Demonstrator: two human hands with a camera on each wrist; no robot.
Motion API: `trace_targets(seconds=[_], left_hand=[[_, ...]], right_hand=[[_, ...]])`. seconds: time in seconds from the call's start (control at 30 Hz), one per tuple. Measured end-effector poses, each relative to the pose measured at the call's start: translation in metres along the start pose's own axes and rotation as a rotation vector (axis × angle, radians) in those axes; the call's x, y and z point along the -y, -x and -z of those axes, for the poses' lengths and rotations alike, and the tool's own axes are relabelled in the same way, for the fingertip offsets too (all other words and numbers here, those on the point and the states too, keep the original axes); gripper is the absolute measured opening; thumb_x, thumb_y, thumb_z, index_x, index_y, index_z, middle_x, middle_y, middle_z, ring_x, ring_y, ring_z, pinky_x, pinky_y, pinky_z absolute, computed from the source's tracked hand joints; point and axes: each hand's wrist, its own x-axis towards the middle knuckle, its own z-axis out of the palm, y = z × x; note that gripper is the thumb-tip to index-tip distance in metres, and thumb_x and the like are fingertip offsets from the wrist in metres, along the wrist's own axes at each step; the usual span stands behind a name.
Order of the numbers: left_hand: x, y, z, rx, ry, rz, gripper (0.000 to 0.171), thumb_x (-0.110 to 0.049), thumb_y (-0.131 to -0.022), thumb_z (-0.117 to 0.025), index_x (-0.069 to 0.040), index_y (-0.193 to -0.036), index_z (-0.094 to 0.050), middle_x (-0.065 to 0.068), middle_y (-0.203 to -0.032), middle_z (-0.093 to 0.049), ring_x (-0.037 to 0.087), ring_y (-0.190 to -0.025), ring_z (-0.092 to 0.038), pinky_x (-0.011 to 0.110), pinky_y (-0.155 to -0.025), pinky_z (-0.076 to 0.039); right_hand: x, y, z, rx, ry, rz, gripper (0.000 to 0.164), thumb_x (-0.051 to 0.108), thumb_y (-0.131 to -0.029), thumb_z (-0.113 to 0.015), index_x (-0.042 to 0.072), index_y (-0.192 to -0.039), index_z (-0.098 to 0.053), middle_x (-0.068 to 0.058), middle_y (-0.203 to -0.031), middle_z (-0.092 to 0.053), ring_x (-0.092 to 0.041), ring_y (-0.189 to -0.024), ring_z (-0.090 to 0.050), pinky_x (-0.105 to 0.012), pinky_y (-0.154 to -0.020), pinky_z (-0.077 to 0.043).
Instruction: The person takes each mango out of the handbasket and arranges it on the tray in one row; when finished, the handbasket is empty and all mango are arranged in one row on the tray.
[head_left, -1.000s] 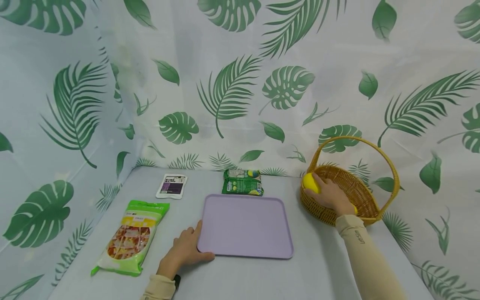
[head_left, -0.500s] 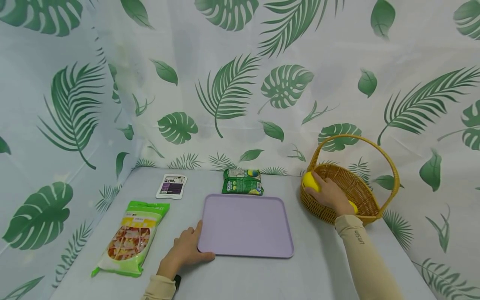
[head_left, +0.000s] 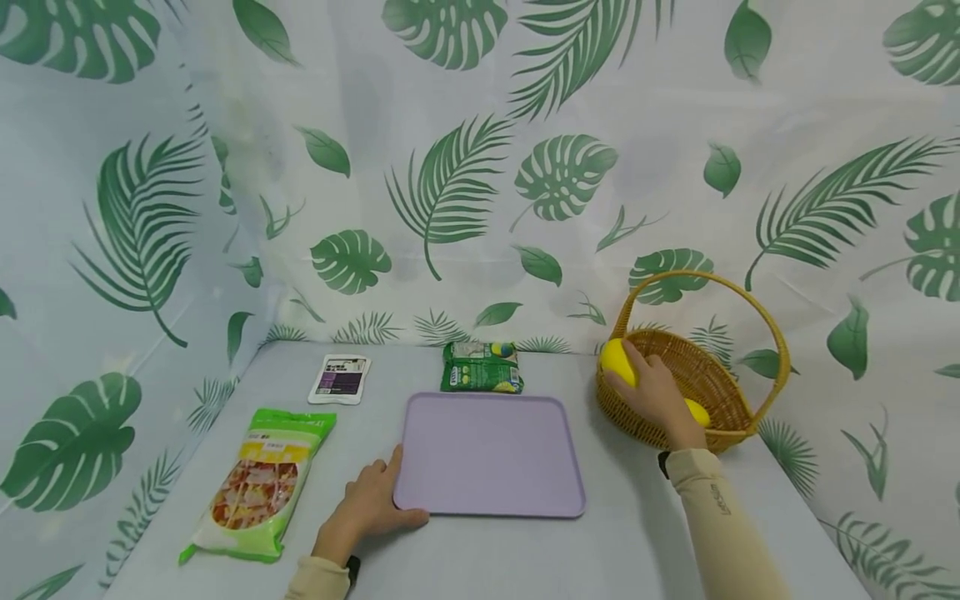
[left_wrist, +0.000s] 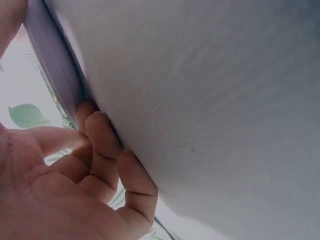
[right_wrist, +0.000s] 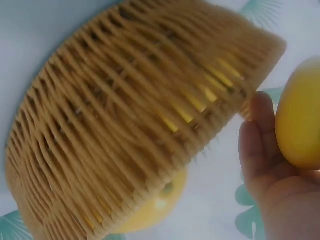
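At the near left corner of a pale purple tray [head_left: 491, 454], my left hand [head_left: 369, 504] holds the rim between the thumb at the front edge and the fingers at the left side. The left wrist view shows curled fingers [left_wrist: 137, 180] against the white tabletop beside the rim. My right hand [head_left: 660, 396] grips a smooth yellow oval fruit [head_left: 618, 363] at the left rim of a wicker basket [head_left: 637, 421]. In the right wrist view the fruit [right_wrist: 302, 120] is apart from the basket wall. Another yellow fruit [head_left: 697, 412] lies in the basket, partly hidden by my wrist.
A green snack bag [head_left: 482, 367] lies behind the tray. A white and purple packet [head_left: 340, 380] is at the back left, and a large green food bag [head_left: 258, 487] lies at the left. The basket's tall arched handle [head_left: 750, 300] stands up. A leaf-print curtain [head_left: 450, 183] encloses the back.
My right hand has raised the yellow fruit slightly at the basket's left rim, so more of the other yellow fruit shows. My left hand stays at the tray corner.
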Motion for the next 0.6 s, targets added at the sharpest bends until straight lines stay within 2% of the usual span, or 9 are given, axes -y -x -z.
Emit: trace_targets(seconds=[0.1,0.17,0.3,0.47,0.6], left_hand=[[0.000,0.000,0.000,-0.002,-0.003,-0.001,0.115,-0.055,-0.069,-0.086,0.000,-0.155,-0.032,0.027,-0.132,-0.058,0.039,-0.117,-0.057,0.064,-0.093,-0.046],[0.001,0.000,-0.001,-0.005,-0.004,-0.002,0.116,-0.055,-0.069,-0.086,0.000,-0.155,-0.032,0.027,-0.132,-0.058,0.040,-0.117,-0.057,0.064,-0.092,-0.046],[0.001,0.000,-0.001,-0.007,-0.002,-0.002,0.116,-0.055,-0.068,-0.087,0.000,-0.155,-0.032,0.027,-0.131,-0.058,0.039,-0.117,-0.057,0.063,-0.092,-0.047],[0.002,-0.001,-0.002,-0.007,-0.006,-0.006,0.116,-0.056,-0.068,-0.086,0.001,-0.155,-0.032,0.027,-0.131,-0.058,0.039,-0.116,-0.057,0.063,-0.092,-0.047],[0.001,0.000,-0.001,-0.004,-0.003,-0.007,0.117,-0.056,-0.069,-0.087,0.001,-0.155,-0.032,0.028,-0.131,-0.058,0.039,-0.116,-0.057,0.064,-0.092,-0.047]], right_hand=[[0.005,0.003,-0.002,-0.026,-0.029,0.014,0.078,0.051,-0.102,-0.049,0.010,-0.161,-0.018,-0.041,-0.140,-0.037,-0.052,-0.117,-0.047,-0.064,-0.092,-0.044],[0.008,0.004,-0.002,-0.035,-0.042,0.018,0.077,0.050,-0.102,-0.050,0.011,-0.161,-0.019,-0.041,-0.140,-0.038,-0.052,-0.118,-0.046,-0.064,-0.092,-0.044],[0.013,0.007,-0.004,-0.054,-0.047,0.027,0.076,0.048,-0.102,-0.052,0.012,-0.161,-0.019,-0.040,-0.137,-0.040,-0.049,-0.113,-0.047,-0.056,-0.084,-0.045],[0.015,0.009,-0.007,-0.068,-0.031,0.045,0.076,0.050,-0.101,-0.051,0.015,-0.161,-0.021,-0.038,-0.130,-0.042,-0.042,-0.102,-0.048,-0.045,-0.075,-0.041],[0.018,0.010,-0.011,-0.060,-0.009,0.063,0.072,0.050,-0.102,-0.049,0.016,-0.160,-0.025,-0.037,-0.126,-0.044,-0.040,-0.097,-0.050,-0.046,-0.076,-0.043]])
